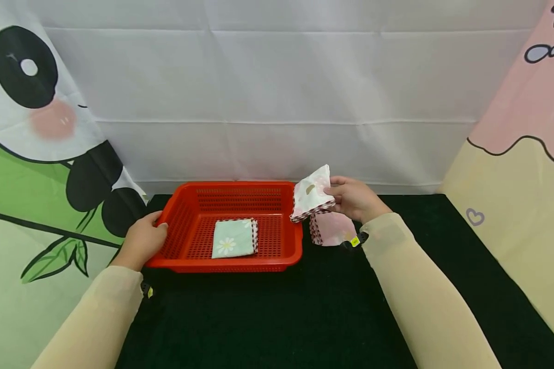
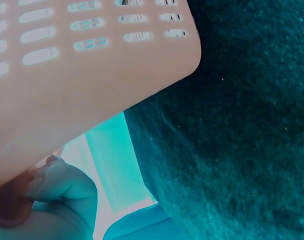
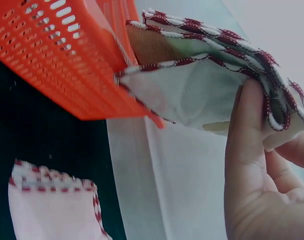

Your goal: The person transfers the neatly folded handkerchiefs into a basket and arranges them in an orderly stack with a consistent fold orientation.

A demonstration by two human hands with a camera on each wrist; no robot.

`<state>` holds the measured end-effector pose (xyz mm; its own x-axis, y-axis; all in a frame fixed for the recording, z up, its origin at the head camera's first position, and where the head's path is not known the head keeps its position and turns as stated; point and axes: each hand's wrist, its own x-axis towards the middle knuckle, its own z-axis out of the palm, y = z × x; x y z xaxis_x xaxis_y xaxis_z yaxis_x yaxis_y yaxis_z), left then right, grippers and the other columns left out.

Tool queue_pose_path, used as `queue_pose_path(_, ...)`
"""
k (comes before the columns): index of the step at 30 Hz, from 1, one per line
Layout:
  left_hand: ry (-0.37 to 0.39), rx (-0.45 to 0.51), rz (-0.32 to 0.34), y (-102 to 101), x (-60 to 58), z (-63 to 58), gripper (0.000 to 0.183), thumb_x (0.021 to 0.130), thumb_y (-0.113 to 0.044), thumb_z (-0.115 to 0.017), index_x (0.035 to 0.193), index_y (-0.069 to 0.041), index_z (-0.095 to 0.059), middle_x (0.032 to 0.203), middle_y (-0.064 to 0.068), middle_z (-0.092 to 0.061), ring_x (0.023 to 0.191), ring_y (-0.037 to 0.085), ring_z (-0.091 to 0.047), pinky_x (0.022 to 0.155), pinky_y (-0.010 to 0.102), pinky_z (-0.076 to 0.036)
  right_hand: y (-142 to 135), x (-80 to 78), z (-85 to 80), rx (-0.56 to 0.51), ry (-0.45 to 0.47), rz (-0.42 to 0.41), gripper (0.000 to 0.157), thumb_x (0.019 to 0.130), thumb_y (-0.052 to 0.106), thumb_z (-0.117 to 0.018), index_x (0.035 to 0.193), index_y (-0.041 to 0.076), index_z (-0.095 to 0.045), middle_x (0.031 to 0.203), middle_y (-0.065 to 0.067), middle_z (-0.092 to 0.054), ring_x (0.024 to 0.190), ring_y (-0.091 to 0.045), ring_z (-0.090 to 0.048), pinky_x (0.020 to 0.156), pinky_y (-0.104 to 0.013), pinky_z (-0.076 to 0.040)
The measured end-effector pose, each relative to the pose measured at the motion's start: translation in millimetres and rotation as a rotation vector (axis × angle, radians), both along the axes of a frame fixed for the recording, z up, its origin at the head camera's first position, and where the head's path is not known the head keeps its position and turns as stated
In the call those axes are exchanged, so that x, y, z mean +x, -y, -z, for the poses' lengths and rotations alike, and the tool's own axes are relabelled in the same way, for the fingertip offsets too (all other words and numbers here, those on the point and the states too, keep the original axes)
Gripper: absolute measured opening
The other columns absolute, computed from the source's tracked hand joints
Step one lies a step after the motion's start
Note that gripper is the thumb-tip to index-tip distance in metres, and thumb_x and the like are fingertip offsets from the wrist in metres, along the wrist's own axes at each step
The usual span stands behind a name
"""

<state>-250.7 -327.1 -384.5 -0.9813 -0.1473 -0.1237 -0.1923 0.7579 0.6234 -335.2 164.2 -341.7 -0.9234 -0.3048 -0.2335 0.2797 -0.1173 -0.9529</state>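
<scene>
A red plastic basket (image 1: 240,264) with slotted sides stands on the dark cloth, and my left hand (image 1: 144,238) grips its left rim. In the left wrist view, the thumb and fingers (image 2: 67,192) close around the basket's edge. Inside the basket lies a folded mint-green cloth (image 1: 233,238) with a daisy print and checked trim. Over the basket's right rim, my right hand (image 1: 353,197) pinches a folded white cloth (image 1: 311,192) with red-and-white edging, its layers fanned at the trim in the right wrist view. Below that hand, a folded pink cloth (image 1: 334,229) rests on the table.
The table (image 1: 268,323) is covered in dark green cloth. Behind it hangs a white backdrop (image 1: 277,92), with a cartoon-printed sheet (image 1: 37,195) at the left and a pink and cream one (image 1: 512,205) at the right.
</scene>
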Motion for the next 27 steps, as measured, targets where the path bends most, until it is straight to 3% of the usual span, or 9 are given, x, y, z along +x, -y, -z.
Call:
queue_pose_path(8,0.007,0.007,-0.001,0.6,-0.5,0.3,0.061,0.109,-0.029,-0.039,0.161,-0.001,-0.026,0.133,0.027,-0.053,0.101,0.036,-0.058,0.079,0.045,-0.054,33.3,-0.8,-0.9,-0.030,0.017,-0.016,0.040,0.103,0.004,-0.059,0.143,0.004,-0.053,0.130,-0.016,-0.059,0.098,-0.025,-0.068,0.083,-0.035,-0.059)
queue_pose_path(27,0.017,0.021,-0.001,-2.6,1.3,-3.4,0.061,0.109,-0.029,-0.039,0.161,0.000,-0.025,0.134,0.027,-0.052,0.103,0.036,-0.059,0.079,0.043,-0.056,114.9,7.1,3.5,-0.048,0.033,-0.088,0.034,0.101,0.002,-0.061,0.136,0.003,-0.059,0.121,-0.015,-0.066,0.096,-0.025,-0.070,0.078,-0.034,-0.060)
